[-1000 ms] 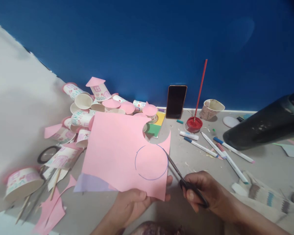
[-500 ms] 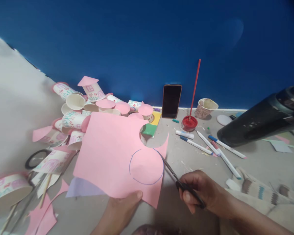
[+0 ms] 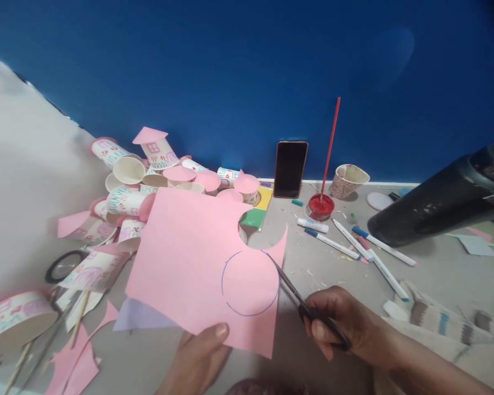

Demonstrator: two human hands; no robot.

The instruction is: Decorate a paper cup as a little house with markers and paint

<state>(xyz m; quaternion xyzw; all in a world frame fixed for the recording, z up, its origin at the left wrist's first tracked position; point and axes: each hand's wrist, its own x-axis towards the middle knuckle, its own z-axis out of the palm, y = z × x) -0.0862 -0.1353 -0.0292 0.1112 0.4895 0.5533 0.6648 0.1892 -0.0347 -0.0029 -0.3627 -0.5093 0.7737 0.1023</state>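
A large sheet of pink paper (image 3: 181,247) is pinched at its lower edge by my left hand (image 3: 203,351), thumb on top and fingers beneath. A blue circle is drawn on its right part, and a curved piece is cut out of its upper right. My right hand (image 3: 337,323) grips black-handled scissors (image 3: 290,285), whose blades lie at the circle's upper right edge. Beneath the pink paper's lower left, a purple sheet (image 3: 142,315) sticks out.
Decorated paper cups (image 3: 160,151) with pink cone roofs pile up at the left. Pink scraps (image 3: 76,362) lie front left. A phone (image 3: 290,170) leans on the blue wall, beside a red paint pot (image 3: 320,207). Markers (image 3: 333,244) and a dark bottle (image 3: 428,203) are at the right.
The pink paper's right side has tilted slightly, and my left thumb has shifted a little left along its lower edge. The scissors stay close to the circle's edge.
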